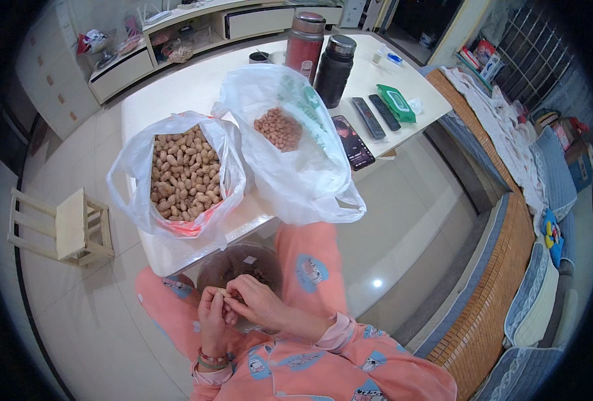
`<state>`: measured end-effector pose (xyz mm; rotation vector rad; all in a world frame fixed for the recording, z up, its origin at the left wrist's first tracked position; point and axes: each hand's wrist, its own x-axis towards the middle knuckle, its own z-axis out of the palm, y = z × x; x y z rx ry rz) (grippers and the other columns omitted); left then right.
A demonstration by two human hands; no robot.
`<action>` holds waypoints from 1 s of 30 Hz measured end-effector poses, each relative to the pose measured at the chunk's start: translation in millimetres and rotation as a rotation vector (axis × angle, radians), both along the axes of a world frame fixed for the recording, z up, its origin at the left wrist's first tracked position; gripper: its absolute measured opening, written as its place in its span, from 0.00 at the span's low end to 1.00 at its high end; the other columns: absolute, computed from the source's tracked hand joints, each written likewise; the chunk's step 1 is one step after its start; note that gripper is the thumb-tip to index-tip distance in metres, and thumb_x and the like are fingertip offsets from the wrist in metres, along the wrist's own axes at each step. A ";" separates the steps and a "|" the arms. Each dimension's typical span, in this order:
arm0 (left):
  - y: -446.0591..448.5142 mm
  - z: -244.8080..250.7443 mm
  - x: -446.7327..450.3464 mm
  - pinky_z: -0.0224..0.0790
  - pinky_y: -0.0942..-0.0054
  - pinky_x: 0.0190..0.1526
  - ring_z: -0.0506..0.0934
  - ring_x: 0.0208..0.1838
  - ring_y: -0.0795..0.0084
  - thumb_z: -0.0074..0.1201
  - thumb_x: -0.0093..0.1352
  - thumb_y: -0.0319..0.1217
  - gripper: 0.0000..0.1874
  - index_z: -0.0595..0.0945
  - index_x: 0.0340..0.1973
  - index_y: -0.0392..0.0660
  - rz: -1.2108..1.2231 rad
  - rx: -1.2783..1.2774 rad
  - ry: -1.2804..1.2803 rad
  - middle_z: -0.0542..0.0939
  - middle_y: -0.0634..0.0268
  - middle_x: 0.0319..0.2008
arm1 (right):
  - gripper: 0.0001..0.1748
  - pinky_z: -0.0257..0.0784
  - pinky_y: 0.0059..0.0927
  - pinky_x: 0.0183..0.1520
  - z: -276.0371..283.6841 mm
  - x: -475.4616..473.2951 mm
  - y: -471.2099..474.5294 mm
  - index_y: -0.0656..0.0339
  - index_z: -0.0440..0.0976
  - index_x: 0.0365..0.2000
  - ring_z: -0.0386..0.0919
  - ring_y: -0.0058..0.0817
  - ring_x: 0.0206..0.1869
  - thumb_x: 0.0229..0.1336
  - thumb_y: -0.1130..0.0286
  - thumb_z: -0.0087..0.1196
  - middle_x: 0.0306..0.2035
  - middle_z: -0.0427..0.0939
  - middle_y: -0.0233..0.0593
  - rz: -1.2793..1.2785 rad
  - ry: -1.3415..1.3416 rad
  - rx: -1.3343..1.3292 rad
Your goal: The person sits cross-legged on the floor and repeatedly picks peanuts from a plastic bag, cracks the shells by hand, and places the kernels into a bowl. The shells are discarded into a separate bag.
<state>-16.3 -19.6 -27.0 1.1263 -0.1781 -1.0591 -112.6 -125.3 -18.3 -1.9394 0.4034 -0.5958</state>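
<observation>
Between my fingertips is a peanut (222, 292), small and partly covered. My left hand (212, 315) pinches it from the left, and my right hand (257, 302) grips it from the right. Both hands are over a round bin (211, 268) between my knees, with dark scraps inside it. On the table, a plastic bag (131, 165) stands full of unshelled peanuts (186, 175). Right of it, a white plastic bag with green print (311, 188) lies open with shelled peanut kernels (278, 129) in it, and its near end hangs past the table edge.
The white table (176, 85) carries a red flask (305, 45), a black flask (334, 70), a phone with a lit screen (352, 143), two remote controls (368, 118) and a green wipes pack (396, 104). A small wooden chair (71, 225) stands left; a sofa (492, 280) runs along the right.
</observation>
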 end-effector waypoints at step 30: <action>17.5 8.6 8.2 0.55 0.87 0.27 0.63 0.26 0.89 0.49 0.70 0.30 0.06 0.70 0.36 0.42 -0.079 -0.084 -0.423 0.70 0.74 0.27 | 0.10 0.66 0.35 0.31 -4.8 -2.0 12.6 0.65 0.64 0.33 0.71 0.40 0.28 0.64 0.66 0.43 0.26 0.70 0.47 0.230 0.227 0.395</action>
